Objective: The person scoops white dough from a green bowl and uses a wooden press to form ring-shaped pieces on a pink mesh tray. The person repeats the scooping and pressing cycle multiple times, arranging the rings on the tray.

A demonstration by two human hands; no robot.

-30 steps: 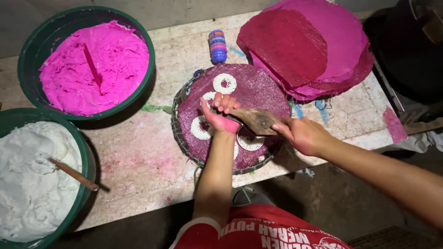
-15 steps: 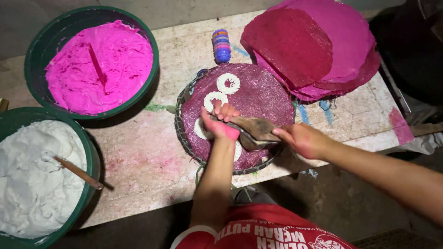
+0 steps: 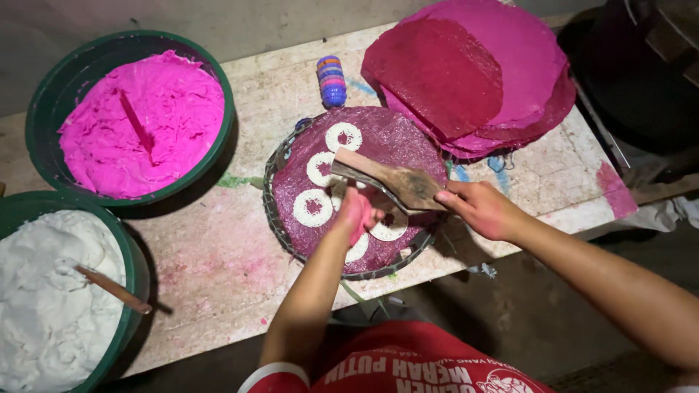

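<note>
On the round wire tray (image 3: 275, 218), the left hand (image 3: 357, 211) pinches pink paste among the white rings (image 3: 313, 207) while the right hand (image 3: 480, 209) clamps a wooden paddle (image 3: 386, 178) above — decorating seems underway, calling for careful placement.

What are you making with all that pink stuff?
A person is working over a round purple sheet lying on a wire tray. White rings sit on the sheet. The right hand holds a flat wooden paddle above it, while the left hand, smeared pink, touches the sheet near the rings. A green bowl of pink paste, a bowl of white paste and a stack of pink sheets sit around it.
</note>
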